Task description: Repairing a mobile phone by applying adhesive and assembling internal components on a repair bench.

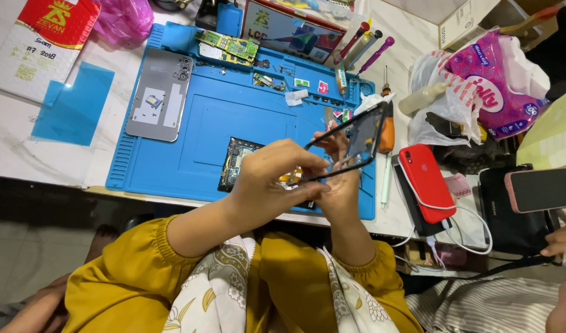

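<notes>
Both my hands hold a thin black phone screen panel (357,140) tilted up above a blue work mat (215,117). My left hand (277,176) pinches its lower left edge. Beneath the panel, my right hand (341,185) supports it, with fingertips showing behind the glass. An opened phone body (237,161) with bare circuitry lies on the mat just under my hands, partly hidden by them.
A grey phone back cover (159,95) lies at the mat's left, circuit boards (227,44) and small parts at its top. Screwdrivers (363,43), an orange-handled tool (386,132), a red phone (426,180) with white cable, plastic bags (480,86) and another person's hand (563,242) are right.
</notes>
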